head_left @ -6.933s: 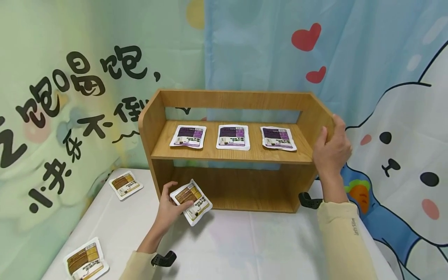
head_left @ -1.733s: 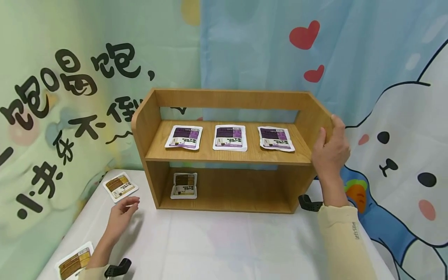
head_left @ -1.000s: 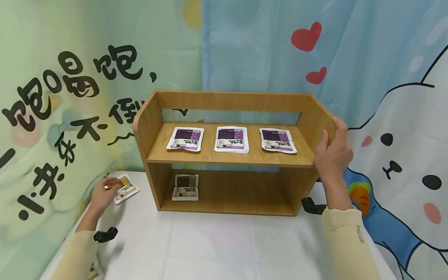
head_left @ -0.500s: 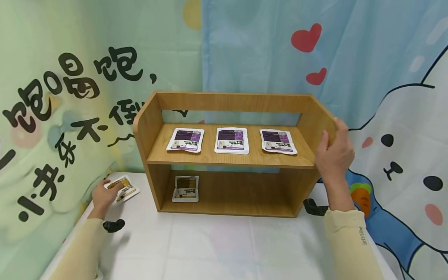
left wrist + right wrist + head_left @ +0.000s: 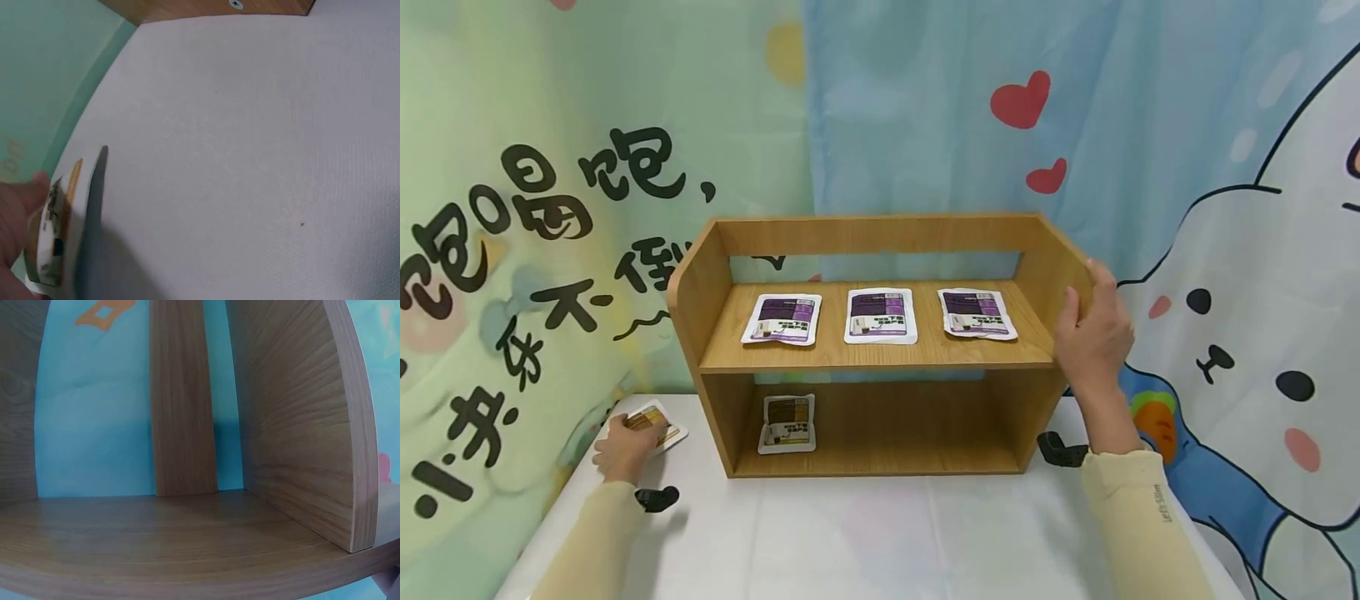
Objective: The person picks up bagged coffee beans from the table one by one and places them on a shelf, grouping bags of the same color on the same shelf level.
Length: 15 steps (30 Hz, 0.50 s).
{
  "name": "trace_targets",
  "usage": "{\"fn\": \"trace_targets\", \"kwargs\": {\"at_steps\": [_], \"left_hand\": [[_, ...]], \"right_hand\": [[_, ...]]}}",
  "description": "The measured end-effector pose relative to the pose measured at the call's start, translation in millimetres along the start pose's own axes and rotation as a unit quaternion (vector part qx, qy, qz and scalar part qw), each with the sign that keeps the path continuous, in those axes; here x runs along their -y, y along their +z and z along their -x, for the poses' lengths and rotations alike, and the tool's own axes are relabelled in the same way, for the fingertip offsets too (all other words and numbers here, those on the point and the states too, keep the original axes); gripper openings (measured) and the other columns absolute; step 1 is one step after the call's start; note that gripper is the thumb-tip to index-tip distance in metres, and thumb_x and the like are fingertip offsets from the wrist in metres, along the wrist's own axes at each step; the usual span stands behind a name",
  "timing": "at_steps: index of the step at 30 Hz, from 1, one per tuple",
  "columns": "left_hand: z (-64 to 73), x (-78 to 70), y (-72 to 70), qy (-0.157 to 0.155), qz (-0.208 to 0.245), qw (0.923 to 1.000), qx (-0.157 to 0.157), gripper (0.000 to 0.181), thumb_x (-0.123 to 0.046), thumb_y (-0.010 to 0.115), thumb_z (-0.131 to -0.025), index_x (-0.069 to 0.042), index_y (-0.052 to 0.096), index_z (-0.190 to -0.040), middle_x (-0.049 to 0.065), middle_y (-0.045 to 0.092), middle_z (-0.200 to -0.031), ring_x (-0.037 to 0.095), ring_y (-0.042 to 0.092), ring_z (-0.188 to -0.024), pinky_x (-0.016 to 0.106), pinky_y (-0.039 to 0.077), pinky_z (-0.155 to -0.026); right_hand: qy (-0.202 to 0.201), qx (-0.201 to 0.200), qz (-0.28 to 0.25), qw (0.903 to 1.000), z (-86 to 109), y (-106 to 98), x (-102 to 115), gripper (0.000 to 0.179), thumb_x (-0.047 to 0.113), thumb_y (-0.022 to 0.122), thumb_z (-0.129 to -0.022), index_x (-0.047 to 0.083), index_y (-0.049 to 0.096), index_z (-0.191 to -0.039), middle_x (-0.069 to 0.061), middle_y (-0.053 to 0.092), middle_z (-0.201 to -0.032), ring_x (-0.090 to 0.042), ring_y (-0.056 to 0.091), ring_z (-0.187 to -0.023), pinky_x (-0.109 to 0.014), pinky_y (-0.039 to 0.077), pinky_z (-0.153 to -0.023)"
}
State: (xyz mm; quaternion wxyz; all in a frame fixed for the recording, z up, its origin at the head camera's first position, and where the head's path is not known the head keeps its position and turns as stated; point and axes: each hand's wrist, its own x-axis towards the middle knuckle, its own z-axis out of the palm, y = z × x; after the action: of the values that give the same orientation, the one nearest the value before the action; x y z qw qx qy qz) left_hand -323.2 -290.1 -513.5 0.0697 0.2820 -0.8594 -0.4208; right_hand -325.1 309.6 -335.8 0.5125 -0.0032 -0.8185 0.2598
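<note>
I have my left hand (image 5: pixel 625 450) clamped on a brown packet (image 5: pixel 646 415) at the left of the table (image 5: pixel 820 533), covering it partly; the left wrist view cuts this hand off. My right hand (image 5: pixel 1095 337) grips the right side of the wooden shelf (image 5: pixel 880 235); not all its fingers are visible to me.

You are at a white table (image 5: pixel 820 533) in a bright corner. Around it hang a green cloth (image 5: pixel 715 75) with big black writing (image 5: pixel 563 293) and a blue cloth (image 5: pixel 910 150) with red hearts (image 5: pixel 1021 102) and a white cartoon animal (image 5: pixel 1232 283). You can't tell if it's a home.
</note>
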Motion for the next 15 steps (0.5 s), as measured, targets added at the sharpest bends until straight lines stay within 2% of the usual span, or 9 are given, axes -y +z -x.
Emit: {"fn": "trace_targets", "kwargs": {"at_steps": [4, 7, 9, 11, 15], "left_hand": [[2.4, 20.8, -2.9, 0.016, 0.026, 0.9995, -0.012, 0.071, -0.029, 0.066, -0.085, 0.004, 0.035, -0.141, 0.036, 0.039, -0.126, 0.054, 0.034, -0.118, 0.061, 0.029, -0.093], [-1.0, 28.9, -5.4, 0.029, 0.046, 0.9984, -0.013, 0.070, -0.022, 0.068, -0.084, 0.004, 0.036, -0.141, 0.033, 0.042, -0.130, 0.052, 0.036, -0.119, 0.059, 0.029, -0.095], [-5.5, 30.3, -5.5, 0.043, 0.055, 0.9976, 0.000, 0.070, -0.018, 0.068, -0.084, 0.003, 0.035, -0.143, 0.032, 0.042, -0.134, 0.050, 0.038, -0.120, 0.057, 0.029, -0.098], [-11.5, 29.2, -4.2, 0.071, 0.065, 0.9952, 0.022, 0.069, -0.014, 0.067, -0.085, 0.003, 0.033, -0.144, 0.033, 0.041, -0.135, 0.049, 0.040, -0.120, 0.056, 0.029, -0.100], [-21.2, 23.8, 0.6, 0.122, 0.098, 0.9850, 0.072, 0.068, -0.010, 0.066, -0.088, 0.004, 0.032, -0.145, 0.032, 0.041, -0.135, 0.044, 0.041, -0.121, 0.051, 0.031, -0.101]], "right_hand": [[-0.008, 0.005, -0.010, 0.9999, 5.2, 8.7, 4.1, 0.038, 0.023, 0.050, -0.102, 0.015, 0.043, -0.139, -0.022, 0.060, -0.119, -0.044, 0.062, -0.093, -0.057, 0.050, -0.074], [-0.015, 0.007, -0.015, 0.9997, 5.1, 12.8, 6.3, 0.038, 0.024, 0.049, -0.102, 0.015, 0.043, -0.139, -0.023, 0.060, -0.118, -0.044, 0.062, -0.091, -0.057, 0.050, -0.074], [-0.014, 0.004, -0.013, 0.9998, 4.4, 12.8, 6.2, 0.038, 0.025, 0.049, -0.102, 0.015, 0.043, -0.138, -0.023, 0.061, -0.116, -0.044, 0.062, -0.090, -0.057, 0.051, -0.074], [-0.009, -0.001, -0.008, 0.9999, 3.7, 10.5, 5.0, 0.038, 0.027, 0.049, -0.102, 0.015, 0.043, -0.138, -0.024, 0.061, -0.116, -0.045, 0.062, -0.091, -0.057, 0.050, -0.075], [0.004, -0.013, -0.003, 0.9999, 1.2, 3.9, 1.9, 0.038, 0.028, 0.050, -0.102, 0.017, 0.044, -0.137, -0.023, 0.061, -0.117, -0.045, 0.062, -0.095, -0.058, 0.050, -0.077]]}}
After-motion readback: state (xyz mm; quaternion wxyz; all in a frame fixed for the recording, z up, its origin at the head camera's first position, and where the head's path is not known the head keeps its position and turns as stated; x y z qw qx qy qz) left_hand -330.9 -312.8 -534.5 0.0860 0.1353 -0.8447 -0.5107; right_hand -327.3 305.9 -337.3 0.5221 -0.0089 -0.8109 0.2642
